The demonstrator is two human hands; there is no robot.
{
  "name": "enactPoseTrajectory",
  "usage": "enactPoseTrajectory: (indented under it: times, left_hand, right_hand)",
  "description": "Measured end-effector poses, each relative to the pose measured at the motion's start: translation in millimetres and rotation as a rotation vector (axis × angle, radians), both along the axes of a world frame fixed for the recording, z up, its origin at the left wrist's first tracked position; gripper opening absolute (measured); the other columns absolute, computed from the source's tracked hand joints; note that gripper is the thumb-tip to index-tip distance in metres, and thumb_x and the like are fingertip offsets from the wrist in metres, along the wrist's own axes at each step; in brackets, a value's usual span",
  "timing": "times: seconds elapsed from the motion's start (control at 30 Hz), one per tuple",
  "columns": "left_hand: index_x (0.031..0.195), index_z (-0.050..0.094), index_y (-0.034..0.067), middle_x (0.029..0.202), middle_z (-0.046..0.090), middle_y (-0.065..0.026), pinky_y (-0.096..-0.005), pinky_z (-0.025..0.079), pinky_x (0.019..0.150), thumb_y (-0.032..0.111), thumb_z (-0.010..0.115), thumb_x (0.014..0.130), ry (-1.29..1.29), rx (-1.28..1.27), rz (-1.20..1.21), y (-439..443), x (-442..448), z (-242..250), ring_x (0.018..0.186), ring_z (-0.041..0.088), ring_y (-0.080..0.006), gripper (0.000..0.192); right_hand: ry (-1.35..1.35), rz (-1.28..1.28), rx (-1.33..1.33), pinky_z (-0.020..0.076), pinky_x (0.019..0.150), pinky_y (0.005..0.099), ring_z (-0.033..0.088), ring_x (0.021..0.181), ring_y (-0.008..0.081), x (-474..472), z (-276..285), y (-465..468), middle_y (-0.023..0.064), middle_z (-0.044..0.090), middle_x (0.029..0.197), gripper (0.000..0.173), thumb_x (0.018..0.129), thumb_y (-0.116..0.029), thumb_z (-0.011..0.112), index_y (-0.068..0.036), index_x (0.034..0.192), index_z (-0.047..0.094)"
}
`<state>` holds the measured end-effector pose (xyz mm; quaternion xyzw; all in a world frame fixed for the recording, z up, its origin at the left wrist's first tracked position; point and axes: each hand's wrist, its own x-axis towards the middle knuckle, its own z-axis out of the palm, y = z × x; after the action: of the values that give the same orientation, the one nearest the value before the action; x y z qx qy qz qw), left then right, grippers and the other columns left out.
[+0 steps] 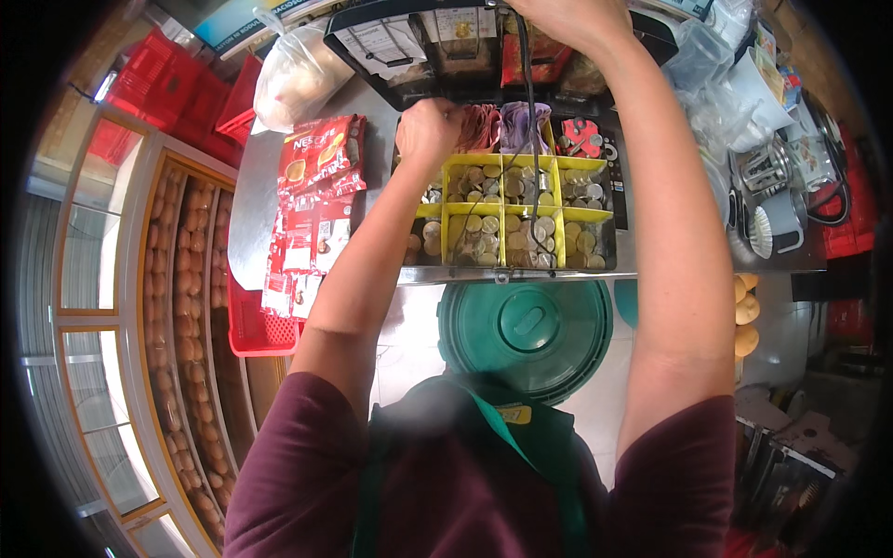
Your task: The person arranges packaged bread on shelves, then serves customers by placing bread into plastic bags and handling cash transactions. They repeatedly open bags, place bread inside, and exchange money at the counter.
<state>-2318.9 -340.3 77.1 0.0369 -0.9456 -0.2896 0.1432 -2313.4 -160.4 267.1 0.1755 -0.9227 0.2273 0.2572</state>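
A black cash box with its lid (446, 52) raised stands on the metal counter. Its yellow divided tray (502, 209) holds coins in several compartments. Behind the coins lie reddish banknotes (478, 129) and purple banknotes (516, 127). My left hand (429, 132) is at the left banknote compartment with its fingers curled; whether it holds anything is hidden. My right hand (575, 21) is at the top edge of the raised lid, its fingers cut off by the picture's rim. A black cord (527, 84) hangs from the lid across the tray.
Red Nescafé packs (317, 157) and a tied plastic bag (296, 80) lie left on the counter (251, 230). Plastic containers and a metal pitcher (785, 223) stand right. Below are a green lidded bin (530, 335) and a red basket (261, 331). A bread display case (188, 293) stands left.
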Motion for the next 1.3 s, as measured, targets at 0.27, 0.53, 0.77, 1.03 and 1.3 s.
enactPoseTrajectory:
  times: [0.27,0.53,0.77,1.03,1.3]
  left_hand:
    - [0.092,0.067,-0.002,0.08,0.066,-0.0052,-0.0256,0.052,0.067,0.013,0.064,0.094,0.238,0.774,-0.146,-57.4,31.9,-16.1,0.076,0.063,-0.0092,0.015]
    - [0.109,0.057,0.0,0.1,0.069,-0.0135,-0.0287,0.055,0.075,0.0,0.067,0.089,0.052,0.897,-0.074,-62.6,63.3,0.3,0.089,0.067,-0.0165,0.021]
    - [0.095,0.065,-0.003,0.087,0.072,-0.0149,-0.0273,0.053,0.069,-0.009,0.056,0.083,0.003,1.137,-0.31,-78.5,59.3,-11.3,0.08,0.068,-0.0154,0.016]
    - [0.089,0.073,0.004,0.073,0.071,-0.0078,-0.0317,0.054,0.052,0.006,0.061,0.083,-0.384,0.387,-0.535,-13.9,153.6,37.1,0.055,0.065,-0.0168,0.013]
    - [0.094,0.074,0.007,0.103,0.072,-0.014,-0.038,0.057,0.075,0.011,0.06,0.085,-0.01,-0.631,-0.85,49.8,154.2,4.3,0.094,0.07,-0.0307,0.017]
  right_hand:
    - [0.084,0.037,-0.079,0.0533,0.073,0.0474,0.069,0.086,0.0391,15.1,-3.5,2.0,0.0229,0.071,0.089,0.047,0.086,-0.045,0.07,0.001,0.098,0.07]
    - [-0.068,0.102,-0.079,0.0531,0.077,0.0458,0.069,0.09,0.0365,20.1,2.5,-2.0,0.0194,0.072,0.096,0.046,0.087,-0.044,0.068,-0.003,0.109,0.068]
    - [0.019,0.132,-0.102,0.0533,0.08,0.0454,0.069,0.094,0.0381,20.5,-1.9,-3.5,0.0209,0.072,0.1,0.049,0.087,-0.043,0.068,-0.002,0.114,0.066]
    - [-0.022,-0.02,-0.025,0.055,0.075,0.0432,0.071,0.086,0.0305,25.3,-1.5,-0.9,0.0162,0.073,0.089,0.052,0.088,-0.056,0.065,-0.005,0.095,0.075]
    - [-0.084,-0.061,0.058,0.0545,0.074,0.046,0.071,0.083,0.0347,19.6,-4.3,-9.2,0.0199,0.073,0.087,0.057,0.088,-0.059,0.062,-0.004,0.087,0.076]
